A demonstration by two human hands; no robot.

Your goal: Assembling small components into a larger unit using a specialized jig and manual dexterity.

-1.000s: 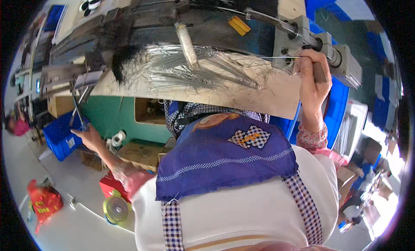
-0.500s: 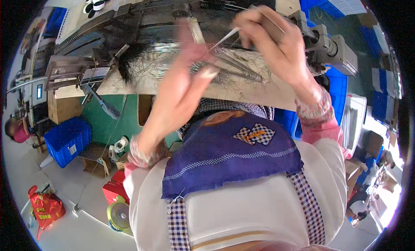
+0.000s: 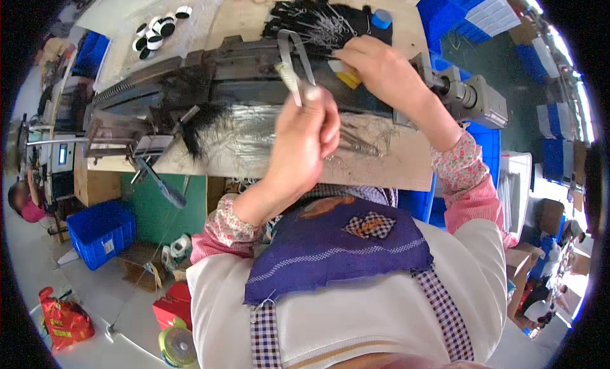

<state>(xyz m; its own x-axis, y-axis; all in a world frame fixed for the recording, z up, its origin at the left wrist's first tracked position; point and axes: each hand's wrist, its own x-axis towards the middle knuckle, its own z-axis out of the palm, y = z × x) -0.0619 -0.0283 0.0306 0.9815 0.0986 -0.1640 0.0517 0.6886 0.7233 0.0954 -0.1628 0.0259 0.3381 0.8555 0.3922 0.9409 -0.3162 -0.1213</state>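
My left hand [image 3: 304, 133], closed, grips a U-shaped metal tool like tweezers [image 3: 304, 54], its bend pointing up and one leg wrapped in pale tape. My right hand [image 3: 389, 73] reaches over the dark machine bed with fingertips pinched together; what they hold, if anything, is hidden. Just below those fingers is a yellow and white piece [image 3: 346, 75], blurred. Beyond the hands, a pile of small twisted-wire brushes [image 3: 318, 23] with looped ends lies on a black cloth. Thin loose wires [image 3: 244, 131] are strewn along the bench's near side, and more wires [image 3: 361, 142] lie right of my left hand.
A long metal machine [image 3: 241, 73] crosses the bench, with a cylindrical motor-like part [image 3: 480, 101] at its right end. Black-and-white round caps [image 3: 154, 33] sit at the back left, a blue cap [image 3: 381, 18] at the back. Blue crates [image 3: 105, 235] stand on the floor.
My left hand has moved right and now holds the tool upright. My right hand, which held a thin pale pointed piece, has moved to the machine near the brush pile. The view has tilted up.
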